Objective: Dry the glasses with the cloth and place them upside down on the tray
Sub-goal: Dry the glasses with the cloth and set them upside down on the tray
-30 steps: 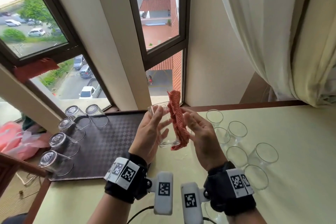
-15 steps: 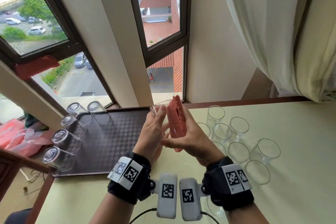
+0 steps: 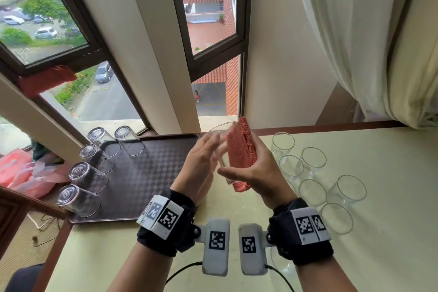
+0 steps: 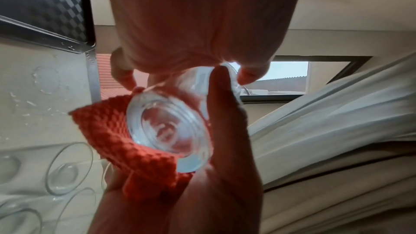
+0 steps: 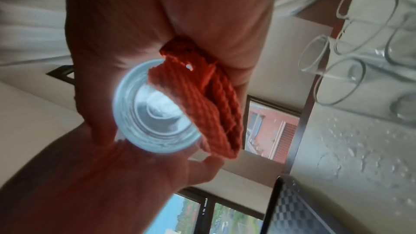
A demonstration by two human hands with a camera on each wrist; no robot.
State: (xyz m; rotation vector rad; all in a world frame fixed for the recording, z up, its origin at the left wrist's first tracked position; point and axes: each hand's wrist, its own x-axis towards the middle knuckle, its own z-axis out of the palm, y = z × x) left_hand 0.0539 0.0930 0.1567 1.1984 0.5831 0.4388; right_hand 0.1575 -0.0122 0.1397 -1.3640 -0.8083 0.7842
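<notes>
I hold a clear glass point(image 3: 219, 135) tilted in the air over the table's middle, between both hands. My left hand point(image 3: 208, 149) cups its left side; in the left wrist view its fingertips point(image 4: 247, 76) curl round the glass point(image 4: 171, 127). My right hand point(image 3: 251, 163) presses a folded red cloth point(image 3: 241, 149) against the right side, thumb crossing under the glass. The right wrist view shows the cloth point(image 5: 202, 99) between palm and glass point(image 5: 153, 113). Several glasses point(image 3: 81, 173) stand upside down along the left edge of the dark checkered tray point(image 3: 147, 173).
Several upright glasses point(image 3: 312, 192) cluster on the pale table point(image 3: 391, 197) right of my hands; water drops point(image 5: 360, 140) lie around them. A window and wall close off the far side, a curtain point(image 3: 367, 42) hangs at the right, and a pink bag point(image 3: 21, 173) lies beyond the table's left edge.
My right hand has closed in on the glass, folding the hanging cloth flat against its side, with the thumb now across the base. Both hands stay together at the table's middle.
</notes>
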